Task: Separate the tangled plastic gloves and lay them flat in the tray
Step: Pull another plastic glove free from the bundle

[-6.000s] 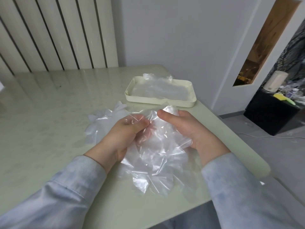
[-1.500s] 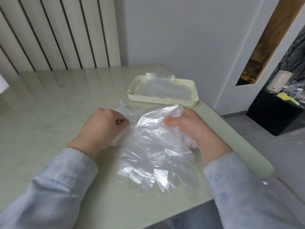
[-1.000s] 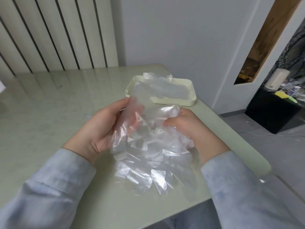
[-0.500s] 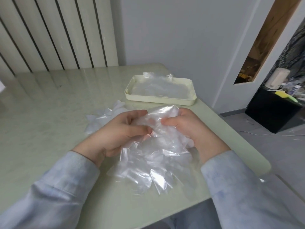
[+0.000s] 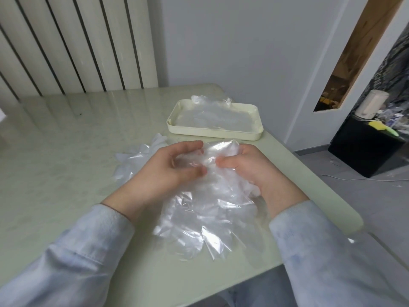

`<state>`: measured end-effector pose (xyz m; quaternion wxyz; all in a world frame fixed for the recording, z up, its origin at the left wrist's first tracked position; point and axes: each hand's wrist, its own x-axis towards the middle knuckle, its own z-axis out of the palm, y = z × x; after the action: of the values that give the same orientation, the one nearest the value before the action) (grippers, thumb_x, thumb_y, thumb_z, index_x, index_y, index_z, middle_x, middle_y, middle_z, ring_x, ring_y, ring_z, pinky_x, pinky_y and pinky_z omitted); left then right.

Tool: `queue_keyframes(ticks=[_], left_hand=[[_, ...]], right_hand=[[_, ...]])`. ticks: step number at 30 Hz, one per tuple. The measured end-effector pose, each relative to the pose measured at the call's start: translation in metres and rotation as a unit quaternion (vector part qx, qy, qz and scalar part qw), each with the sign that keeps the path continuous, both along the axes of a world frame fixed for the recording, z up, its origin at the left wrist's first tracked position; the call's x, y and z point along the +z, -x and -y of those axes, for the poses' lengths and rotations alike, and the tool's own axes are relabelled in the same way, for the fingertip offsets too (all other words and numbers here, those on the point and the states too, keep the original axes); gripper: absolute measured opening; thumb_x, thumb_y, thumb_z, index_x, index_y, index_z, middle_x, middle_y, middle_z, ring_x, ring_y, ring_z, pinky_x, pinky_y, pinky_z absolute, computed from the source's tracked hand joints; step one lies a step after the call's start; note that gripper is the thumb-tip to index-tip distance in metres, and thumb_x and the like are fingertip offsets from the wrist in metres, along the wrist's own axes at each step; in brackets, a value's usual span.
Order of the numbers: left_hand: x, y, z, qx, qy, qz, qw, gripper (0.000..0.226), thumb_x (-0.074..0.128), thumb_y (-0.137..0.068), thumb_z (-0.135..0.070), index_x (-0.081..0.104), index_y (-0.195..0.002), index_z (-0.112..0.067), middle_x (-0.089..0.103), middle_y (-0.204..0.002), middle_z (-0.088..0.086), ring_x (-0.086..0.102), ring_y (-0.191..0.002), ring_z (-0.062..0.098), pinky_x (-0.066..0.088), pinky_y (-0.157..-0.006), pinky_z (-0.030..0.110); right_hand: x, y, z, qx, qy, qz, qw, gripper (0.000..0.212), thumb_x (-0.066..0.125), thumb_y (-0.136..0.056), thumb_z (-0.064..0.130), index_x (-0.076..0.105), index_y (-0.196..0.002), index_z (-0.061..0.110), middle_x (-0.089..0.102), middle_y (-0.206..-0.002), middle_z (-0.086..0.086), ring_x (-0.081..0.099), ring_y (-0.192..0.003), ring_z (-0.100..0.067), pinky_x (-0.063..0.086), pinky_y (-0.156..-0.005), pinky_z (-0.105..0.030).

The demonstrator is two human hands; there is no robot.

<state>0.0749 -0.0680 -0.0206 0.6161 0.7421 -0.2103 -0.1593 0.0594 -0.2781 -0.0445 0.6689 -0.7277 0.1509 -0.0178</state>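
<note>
- Two pale blue sleeves [image 5: 84,247] come in from the near edge, one per arm.
- Between the forearms a tangled bundle [image 5: 205,218] of clear plastic gloves lies on the pale green surface [image 5: 55,173]. Its flat finger ends fan toward the near edge.
- Grip of the left hand [image 5: 163,171]: closed on the bundle's far end, with the thumb and curled fingers pinching the film.
- Grip of the right hand [image 5: 250,171]: also closed, with the thumb and fingers bunching the same far end. The two thumbs nearly meet.
- A whitish second clump [image 5: 135,158] of gloves rests on the surface just left of and beyond the left hand, partly hidden by it.
- The cream tray [image 5: 212,132] stands farther back, right of centre, apart from both hands. Flattened gloves [image 5: 217,114] lie inside it, and some film rises past the far rim.
- A black cabinet [image 5: 363,149] stands on the floor at far right.
</note>
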Motion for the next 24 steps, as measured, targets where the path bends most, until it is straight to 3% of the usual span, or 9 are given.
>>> queue_keyframes(ticks=[3, 5, 8, 11, 14, 16, 19, 21, 24], left_hand=[[-0.0018, -0.0015, -0.0049, -0.053, -0.093, 0.104, 0.989, 0.085, 0.081, -0.08, 0.0, 0.043, -0.149, -0.029, 0.055, -0.139, -0.02, 0.059, -0.112, -0.011, 0.047, -0.084, 0.008], [-0.0049, -0.0028, -0.0063, -0.053, -0.123, 0.158, 0.978, 0.091, 0.08, -0.083, -0.004, 0.034, -0.155, -0.035, 0.058, -0.137, -0.008, 0.065, -0.107, 0.005, 0.053, -0.086, 0.02], [-0.0062, -0.003, -0.0056, -0.029, -0.087, 0.148, 0.985, 0.085, 0.079, -0.085, -0.014, 0.035, -0.147, -0.052, 0.061, -0.129, 0.004, 0.065, -0.088, 0.04, 0.058, -0.081, 0.05], [-0.0071, -0.0015, -0.0041, -0.031, -0.039, 0.135, 0.99, 0.073, 0.067, -0.093, -0.005, 0.039, -0.144, -0.049, 0.056, -0.134, -0.007, 0.071, -0.089, 0.031, 0.058, -0.084, 0.056], [-0.0066, 0.0009, -0.0022, -0.024, -0.027, 0.123, 0.992, 0.058, 0.047, -0.101, 0.002, 0.043, -0.135, -0.045, 0.064, -0.127, -0.004, 0.074, -0.095, 0.017, 0.056, -0.091, 0.054], [-0.009, -0.0003, -0.0014, -0.019, -0.018, 0.117, 0.993, 0.039, 0.047, -0.102, -0.009, 0.045, -0.117, -0.044, 0.072, -0.11, 0.007, 0.073, -0.091, 0.027, 0.056, -0.09, 0.056], [-0.0101, -0.0012, -0.0004, -0.017, -0.006, 0.108, 0.994, 0.016, 0.046, -0.101, -0.02, 0.046, -0.097, -0.035, 0.068, -0.082, 0.014, 0.057, -0.071, 0.033, 0.047, -0.068, 0.047], [-0.0096, -0.0009, 0.0023, -0.018, -0.003, 0.104, 0.994, 0.019, 0.044, -0.106, -0.015, 0.05, -0.095, -0.029, 0.068, -0.084, 0.015, 0.051, -0.069, 0.023, 0.042, -0.065, 0.037], [-0.0061, 0.0009, 0.0028, -0.029, 0.008, 0.092, 0.995, 0.025, 0.045, -0.099, -0.006, 0.057, -0.108, -0.026, 0.065, -0.102, 0.026, 0.055, -0.079, 0.015, 0.046, -0.08, 0.032]], right_hand=[[0.0019, 0.0016, -0.0009, 0.008, -0.011, 0.003, 1.0, 0.024, 0.076, -0.082, 0.001, 0.075, -0.106, 0.005, 0.078, -0.092, -0.012, 0.076, -0.086, -0.029, 0.06, -0.078, -0.039], [0.0023, 0.0015, -0.0008, 0.011, 0.0, 0.005, 1.0, 0.024, 0.077, -0.081, 0.001, 0.076, -0.105, 0.005, 0.077, -0.089, -0.01, 0.076, -0.084, -0.027, 0.058, -0.076, -0.036], [0.0026, 0.0013, -0.0006, 0.004, 0.02, 0.004, 1.0, 0.033, 0.078, -0.071, 0.006, 0.074, -0.104, 0.003, 0.076, -0.085, -0.01, 0.075, -0.083, -0.029, 0.057, -0.077, -0.038], [0.0027, 0.0024, -0.0018, 0.0, 0.026, 0.003, 1.0, 0.032, 0.081, -0.074, 0.013, 0.074, -0.104, 0.005, 0.078, -0.094, -0.014, 0.076, -0.09, -0.032, 0.058, -0.082, -0.043], [0.0023, 0.0027, -0.0025, -0.001, 0.022, 0.003, 1.0, 0.026, 0.079, -0.08, 0.01, 0.074, -0.106, 0.006, 0.077, -0.099, -0.017, 0.075, -0.094, -0.035, 0.058, -0.088, -0.048], [0.003, 0.0024, -0.0042, 0.006, 0.017, 0.01, 1.0, 0.033, 0.077, -0.072, 0.009, 0.075, -0.105, 0.005, 0.077, -0.098, -0.017, 0.075, -0.094, -0.035, 0.058, -0.088, -0.049], [0.0043, 0.0032, -0.0048, 0.016, 0.011, 0.012, 1.0, 0.037, 0.07, -0.062, 0.009, 0.076, -0.098, 0.004, 0.075, -0.084, -0.011, 0.073, -0.08, -0.028, 0.056, -0.078, -0.04], [0.0051, 0.0041, -0.004, 0.019, 0.008, 0.016, 1.0, 0.027, 0.07, -0.068, 0.002, 0.076, -0.093, 0.006, 0.073, -0.078, -0.008, 0.071, -0.076, -0.025, 0.053, -0.074, -0.035], [0.0064, 0.0059, -0.004, 0.024, 0.012, 0.02, 0.999, 0.019, 0.067, -0.081, -0.005, 0.076, -0.093, 0.007, 0.074, -0.077, -0.006, 0.071, -0.073, -0.021, 0.054, -0.068, -0.03]])
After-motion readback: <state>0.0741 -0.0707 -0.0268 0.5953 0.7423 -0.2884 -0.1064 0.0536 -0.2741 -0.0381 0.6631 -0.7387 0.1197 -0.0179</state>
